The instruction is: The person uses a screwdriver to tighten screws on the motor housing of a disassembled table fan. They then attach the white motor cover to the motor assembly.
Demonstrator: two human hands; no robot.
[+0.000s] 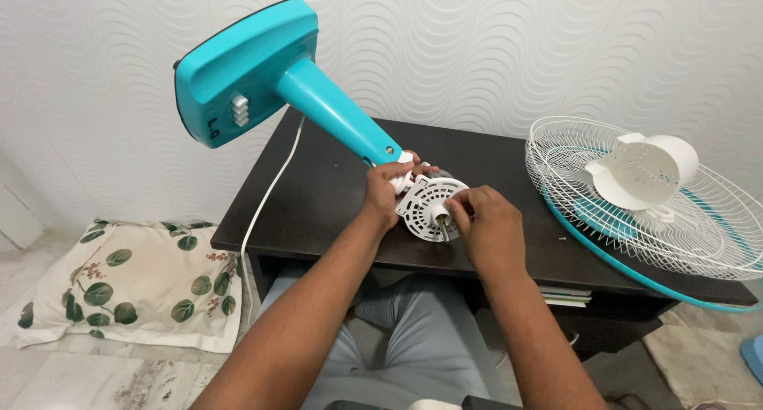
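left hand [387, 189] clamps round white vented motor housing [429, 207] | right hand [486, 229] pinches its metal shaft [443, 222]

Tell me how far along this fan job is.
Done: the white wire fan guard and white plastic blade lie off on the dark table. In hand: the left hand grips the white round motor housing below the teal base; the right hand fingers its shaft. Left: housing still attached.
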